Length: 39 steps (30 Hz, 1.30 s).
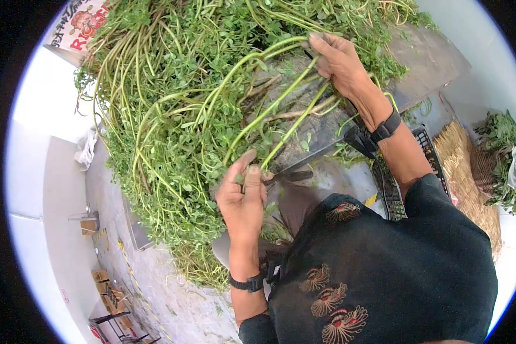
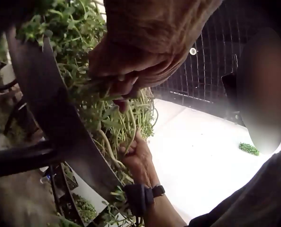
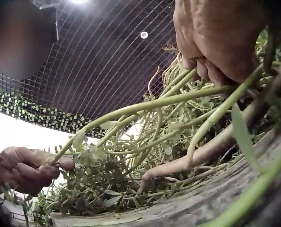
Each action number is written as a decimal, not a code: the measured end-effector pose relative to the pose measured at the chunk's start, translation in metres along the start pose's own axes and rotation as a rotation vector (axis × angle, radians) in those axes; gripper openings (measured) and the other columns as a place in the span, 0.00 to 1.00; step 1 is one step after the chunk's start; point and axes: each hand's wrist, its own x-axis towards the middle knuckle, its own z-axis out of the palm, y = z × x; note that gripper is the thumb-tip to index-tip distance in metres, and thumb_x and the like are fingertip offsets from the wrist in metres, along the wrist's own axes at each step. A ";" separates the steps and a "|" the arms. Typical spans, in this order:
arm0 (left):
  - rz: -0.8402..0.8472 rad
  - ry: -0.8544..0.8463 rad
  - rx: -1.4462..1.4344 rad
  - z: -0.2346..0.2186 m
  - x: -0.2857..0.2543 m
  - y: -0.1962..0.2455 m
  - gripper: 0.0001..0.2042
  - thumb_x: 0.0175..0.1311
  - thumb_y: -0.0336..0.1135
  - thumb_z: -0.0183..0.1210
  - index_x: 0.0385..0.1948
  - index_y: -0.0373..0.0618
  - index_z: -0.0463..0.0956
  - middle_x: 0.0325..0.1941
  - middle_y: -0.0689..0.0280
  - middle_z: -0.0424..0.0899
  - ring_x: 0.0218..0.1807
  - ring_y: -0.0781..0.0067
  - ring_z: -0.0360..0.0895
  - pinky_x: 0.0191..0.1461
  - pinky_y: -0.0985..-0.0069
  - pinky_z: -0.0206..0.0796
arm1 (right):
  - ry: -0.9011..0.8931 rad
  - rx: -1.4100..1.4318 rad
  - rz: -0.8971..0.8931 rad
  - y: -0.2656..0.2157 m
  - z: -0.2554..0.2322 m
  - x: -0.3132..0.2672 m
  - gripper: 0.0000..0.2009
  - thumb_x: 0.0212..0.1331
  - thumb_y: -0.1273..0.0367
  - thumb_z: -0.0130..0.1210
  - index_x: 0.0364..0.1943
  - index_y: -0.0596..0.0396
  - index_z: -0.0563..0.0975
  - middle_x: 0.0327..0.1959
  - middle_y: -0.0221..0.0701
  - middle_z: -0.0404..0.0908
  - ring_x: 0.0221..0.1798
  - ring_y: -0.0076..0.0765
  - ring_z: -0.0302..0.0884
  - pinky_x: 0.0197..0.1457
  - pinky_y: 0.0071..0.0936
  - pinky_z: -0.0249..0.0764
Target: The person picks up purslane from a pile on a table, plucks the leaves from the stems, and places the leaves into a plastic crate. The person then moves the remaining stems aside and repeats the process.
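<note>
A big heap of long-stemmed leafy greens (image 1: pixel 172 92) covers most of the table. My right hand (image 1: pixel 339 62) grips the thick ends of a few pale green stems (image 1: pixel 281 97) at the heap's near right side. Lower and to the left, my left hand (image 1: pixel 242 198) pinches stems between thumb and fingers, near their leafy part. Between the two hands the stems run slanting over the tabletop. In the right wrist view, the left hand (image 3: pixel 25 170) holds the far end of a bowed stem (image 3: pixel 145 105). The left hand's palm side is hidden in the left wrist view.
A dark tabletop (image 1: pixel 427 66) shows at the right, its edge running below the hands. Beside it stand a black crate (image 1: pixel 391 192), a straw-coloured woven thing (image 1: pixel 461 172) and more leafy greens (image 1: pixel 499 135). Cardboard boxes (image 1: pixel 106 289) are on the floor at the left.
</note>
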 end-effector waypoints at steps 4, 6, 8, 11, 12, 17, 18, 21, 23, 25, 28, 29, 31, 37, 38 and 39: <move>0.030 0.118 -0.073 -0.013 -0.008 0.009 0.16 0.67 0.33 0.49 0.52 0.33 0.69 0.30 0.61 0.80 0.17 0.83 0.68 0.15 0.87 0.56 | 0.084 -0.145 -0.013 0.001 0.000 0.004 0.17 0.57 0.56 0.58 0.37 0.57 0.78 0.18 0.21 0.70 0.14 0.14 0.53 0.19 0.19 0.52; 0.051 0.133 -0.053 -0.026 -0.012 0.009 0.17 0.67 0.34 0.48 0.52 0.32 0.67 0.32 0.60 0.80 0.18 0.81 0.71 0.14 0.86 0.58 | 0.106 -0.209 -0.032 0.003 -0.005 0.003 0.18 0.57 0.57 0.58 0.36 0.60 0.78 0.20 0.23 0.71 0.18 0.17 0.60 0.22 0.19 0.59; 0.075 0.203 -0.023 -0.033 -0.017 0.015 0.17 0.68 0.36 0.48 0.53 0.32 0.67 0.31 0.61 0.80 0.18 0.81 0.71 0.14 0.87 0.57 | 0.066 -0.591 -0.238 0.012 -0.014 0.007 0.17 0.54 0.59 0.59 0.39 0.60 0.78 0.28 0.29 0.77 0.28 0.25 0.71 0.33 0.26 0.69; 0.081 0.208 -0.051 -0.040 -0.013 -0.001 0.18 0.67 0.36 0.50 0.53 0.33 0.67 0.31 0.62 0.81 0.19 0.84 0.69 0.18 0.87 0.58 | 0.069 -0.905 -0.569 -0.023 0.013 -0.012 0.15 0.51 0.63 0.60 0.42 0.55 0.77 0.38 0.35 0.77 0.42 0.38 0.75 0.48 0.32 0.70; 0.093 0.189 -0.070 -0.040 -0.012 -0.004 0.18 0.67 0.37 0.50 0.54 0.33 0.67 0.30 0.62 0.81 0.19 0.84 0.68 0.19 0.87 0.58 | 0.072 -0.976 -0.768 -0.034 0.022 -0.018 0.15 0.50 0.64 0.60 0.42 0.53 0.78 0.41 0.37 0.76 0.45 0.41 0.74 0.50 0.32 0.69; 0.175 0.225 0.107 -0.035 -0.010 -0.021 0.19 0.63 0.33 0.55 0.53 0.33 0.67 0.30 0.67 0.80 0.21 0.88 0.65 0.24 0.90 0.57 | -0.319 -0.949 -0.628 -0.033 0.061 -0.024 0.14 0.49 0.64 0.59 0.40 0.52 0.77 0.42 0.35 0.77 0.49 0.42 0.71 0.52 0.35 0.67; 0.175 0.229 0.107 -0.036 -0.011 -0.026 0.19 0.63 0.33 0.55 0.53 0.33 0.67 0.30 0.67 0.80 0.21 0.88 0.65 0.24 0.90 0.57 | -0.333 -0.966 -0.670 -0.028 0.071 -0.026 0.14 0.49 0.63 0.59 0.40 0.52 0.77 0.42 0.35 0.77 0.50 0.42 0.71 0.53 0.36 0.66; 0.126 0.145 0.073 -0.033 -0.019 -0.015 0.18 0.64 0.32 0.53 0.53 0.34 0.67 0.31 0.66 0.80 0.20 0.88 0.66 0.22 0.89 0.57 | -0.376 -1.019 -0.724 -0.009 0.091 -0.024 0.16 0.50 0.64 0.59 0.43 0.52 0.76 0.45 0.35 0.76 0.51 0.42 0.69 0.56 0.37 0.63; 0.050 0.147 0.025 -0.032 -0.026 -0.001 0.17 0.65 0.31 0.51 0.54 0.35 0.67 0.32 0.65 0.81 0.21 0.88 0.67 0.23 0.89 0.59 | -0.383 -1.062 -0.766 0.009 0.096 -0.020 0.14 0.50 0.65 0.59 0.42 0.51 0.77 0.40 0.33 0.76 0.50 0.40 0.68 0.57 0.37 0.61; 0.023 0.178 -0.053 -0.028 -0.033 0.013 0.17 0.68 0.32 0.47 0.56 0.35 0.64 0.32 0.62 0.82 0.17 0.88 0.65 0.19 0.91 0.56 | -0.428 -1.075 -0.710 0.009 0.095 -0.017 0.12 0.49 0.66 0.60 0.39 0.51 0.78 0.36 0.31 0.75 0.46 0.40 0.68 0.54 0.37 0.61; 0.144 0.266 0.004 -0.031 -0.042 0.028 0.21 0.67 0.36 0.49 0.58 0.35 0.62 0.32 0.61 0.82 0.14 0.89 0.63 0.16 0.90 0.53 | -0.428 -0.962 -0.746 0.015 0.093 -0.013 0.09 0.47 0.60 0.60 0.28 0.47 0.80 0.24 0.30 0.71 0.36 0.39 0.68 0.44 0.37 0.64; 0.232 0.296 0.031 -0.035 -0.044 0.030 0.19 0.67 0.35 0.50 0.55 0.35 0.65 0.30 0.61 0.82 0.16 0.89 0.64 0.18 0.91 0.54 | -0.478 -0.909 -0.760 0.006 0.092 -0.015 0.08 0.47 0.62 0.61 0.28 0.47 0.80 0.24 0.30 0.71 0.35 0.39 0.68 0.42 0.35 0.64; 0.308 0.382 0.109 -0.040 -0.044 0.036 0.17 0.66 0.35 0.51 0.53 0.35 0.68 0.31 0.61 0.82 0.17 0.90 0.65 0.18 0.91 0.54 | -0.528 -0.817 -0.789 -0.007 0.092 -0.019 0.05 0.47 0.65 0.61 0.26 0.49 0.80 0.21 0.29 0.70 0.32 0.36 0.68 0.39 0.32 0.64; 0.549 0.451 0.521 -0.037 -0.016 0.036 0.12 0.55 0.26 0.59 0.43 0.39 0.78 0.39 0.62 0.83 0.39 0.72 0.78 0.45 0.74 0.69 | -0.721 -0.633 -0.789 -0.017 0.087 -0.024 0.05 0.48 0.66 0.60 0.27 0.50 0.80 0.23 0.27 0.73 0.32 0.36 0.69 0.39 0.31 0.65; 0.544 0.450 0.522 -0.032 -0.013 0.033 0.12 0.55 0.26 0.59 0.43 0.39 0.78 0.39 0.62 0.83 0.39 0.72 0.78 0.45 0.74 0.69 | -0.722 -0.631 -0.785 -0.016 0.087 -0.024 0.05 0.48 0.66 0.60 0.27 0.50 0.80 0.23 0.27 0.73 0.32 0.36 0.69 0.39 0.31 0.65; 0.504 0.356 0.568 -0.028 -0.010 0.031 0.12 0.56 0.26 0.59 0.43 0.39 0.77 0.39 0.61 0.83 0.39 0.72 0.79 0.44 0.74 0.69 | -0.751 -0.611 -0.791 -0.015 0.086 -0.024 0.05 0.48 0.66 0.60 0.27 0.50 0.80 0.23 0.27 0.73 0.32 0.36 0.69 0.39 0.31 0.65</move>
